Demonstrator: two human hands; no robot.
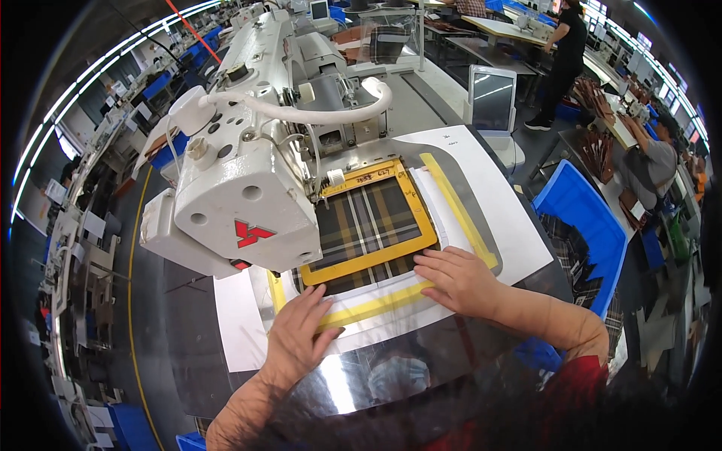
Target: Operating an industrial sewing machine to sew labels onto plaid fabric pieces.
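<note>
A dark plaid cloth (pixel 362 222) with yellow and white stripes lies flat under a yellow rectangular frame (pixel 368 260), below the white head of an industrial sewing machine (pixel 244 177). The cloth's near edge sticks out past the frame. My left hand (pixel 298 332) rests by the near left corner, fingers spread, fingertips at the cloth's edge. At the near right corner, my right hand (pixel 460 283) lies flat with its fingers stretched along the edge. Neither hand grips anything. Yellow strips (pixel 383 302) border the white plate beneath the cloth.
A white sheet (pixel 526 252) covers part of the dark tabletop. To the right, a blue bin (pixel 590 218) holds plaid cloth pieces. A screen (pixel 492 101) stands behind the sheet. Two people are farther off at the right, one standing (pixel 564 56), one at a bench (pixel 653 161).
</note>
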